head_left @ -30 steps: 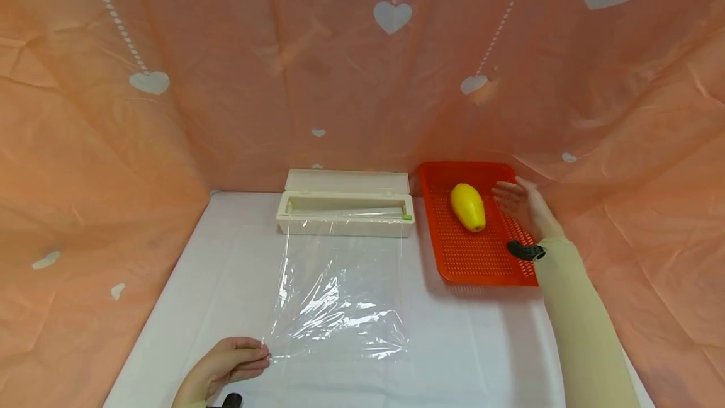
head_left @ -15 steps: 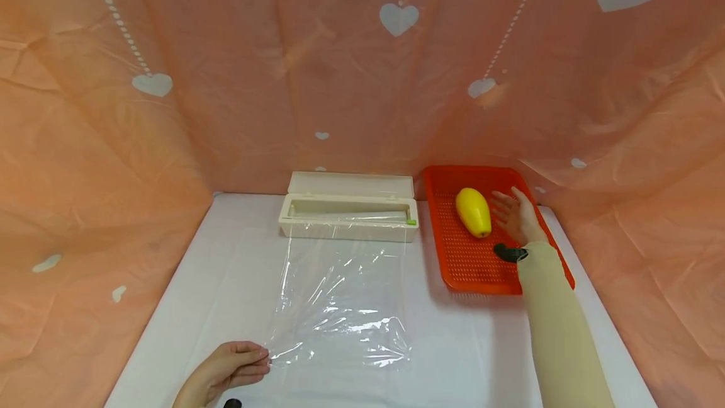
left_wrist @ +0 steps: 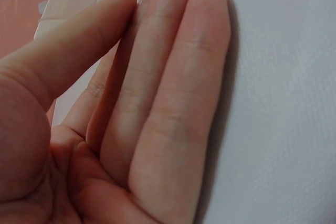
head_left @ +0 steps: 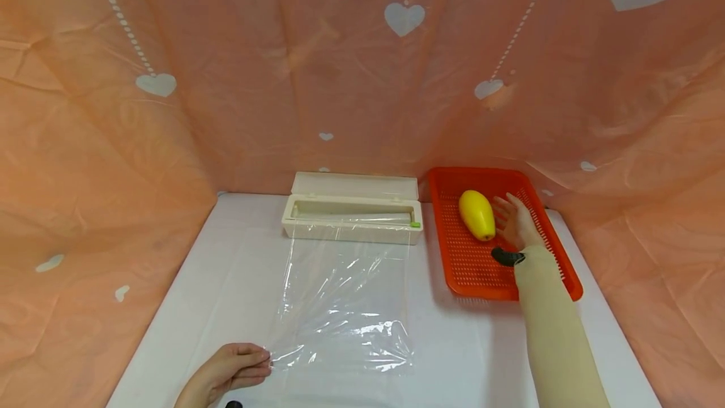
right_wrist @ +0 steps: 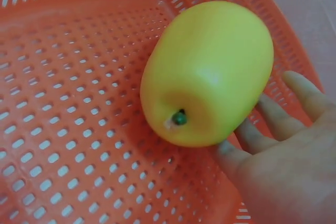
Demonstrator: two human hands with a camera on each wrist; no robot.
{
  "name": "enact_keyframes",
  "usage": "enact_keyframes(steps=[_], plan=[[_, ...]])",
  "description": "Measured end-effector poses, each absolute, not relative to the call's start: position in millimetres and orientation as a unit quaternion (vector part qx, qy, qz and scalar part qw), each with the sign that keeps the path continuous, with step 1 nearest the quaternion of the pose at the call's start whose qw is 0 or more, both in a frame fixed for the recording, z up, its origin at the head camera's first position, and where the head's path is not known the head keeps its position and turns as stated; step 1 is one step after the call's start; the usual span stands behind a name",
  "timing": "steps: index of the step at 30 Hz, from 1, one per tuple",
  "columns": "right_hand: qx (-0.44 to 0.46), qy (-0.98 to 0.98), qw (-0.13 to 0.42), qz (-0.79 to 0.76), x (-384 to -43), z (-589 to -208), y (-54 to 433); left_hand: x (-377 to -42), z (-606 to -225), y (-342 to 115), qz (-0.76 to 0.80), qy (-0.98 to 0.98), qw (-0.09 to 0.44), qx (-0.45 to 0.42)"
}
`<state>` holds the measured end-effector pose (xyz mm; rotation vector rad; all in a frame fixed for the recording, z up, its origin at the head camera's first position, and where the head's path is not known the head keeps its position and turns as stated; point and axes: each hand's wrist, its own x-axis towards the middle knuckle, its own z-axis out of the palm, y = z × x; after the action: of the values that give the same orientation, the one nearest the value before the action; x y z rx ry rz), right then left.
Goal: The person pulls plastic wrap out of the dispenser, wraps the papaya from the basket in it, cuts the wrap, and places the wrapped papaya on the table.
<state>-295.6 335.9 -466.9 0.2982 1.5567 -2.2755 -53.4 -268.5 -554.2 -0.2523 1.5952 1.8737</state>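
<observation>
One position has changed over the last second: the right hand, previously above the right side of the red basket and apart from the yellow fruit, is now just beside the fruit's right side. Its fingers are extended and grip nothing; whether the fingertips touch the fruit cannot be determined from the right wrist view. The fruit lies on its side in the basket, unlifted, its stem end toward the person. Consequence for the work: the fruit is now judged to be within reach of the fingers, but is not secured. The left hand shows no comparable change; thumb and fingertips pinch the near left corner of the clear film. The film extends across the white table from the cream box, whose lid stands raised at the rear. Film extension is unchanged, with the corner retained and the sheet still joined to the box.
</observation>
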Motion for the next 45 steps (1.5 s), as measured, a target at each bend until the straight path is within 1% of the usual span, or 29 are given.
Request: enact_keyframes(steps=[9,15,23,30,39,45], plan=[[0.066,0.656,0.211,-0.721,-302,-480,327,-53,-554,-269,0.721,0.602,0.332,-0.091],[0.076,0.709,0.224,-0.664,-300,-489,325,-52,-553,-268,0.717,0.606,0.331,-0.092],[0.077,0.704,0.228,-0.668,-297,-490,324,-53,-552,-270,0.716,0.607,0.332,-0.091],[0.099,0.682,0.227,-0.688,-289,-472,326,-53,-553,-269,0.718,0.605,0.332,-0.09],[0.081,0.659,0.204,-0.719,-279,-450,337,-53,-551,-269,0.72,0.602,0.331,-0.101],[0.042,0.615,0.19,-0.764,-276,-426,330,-50,-551,-267,0.714,0.608,0.327,-0.113]])
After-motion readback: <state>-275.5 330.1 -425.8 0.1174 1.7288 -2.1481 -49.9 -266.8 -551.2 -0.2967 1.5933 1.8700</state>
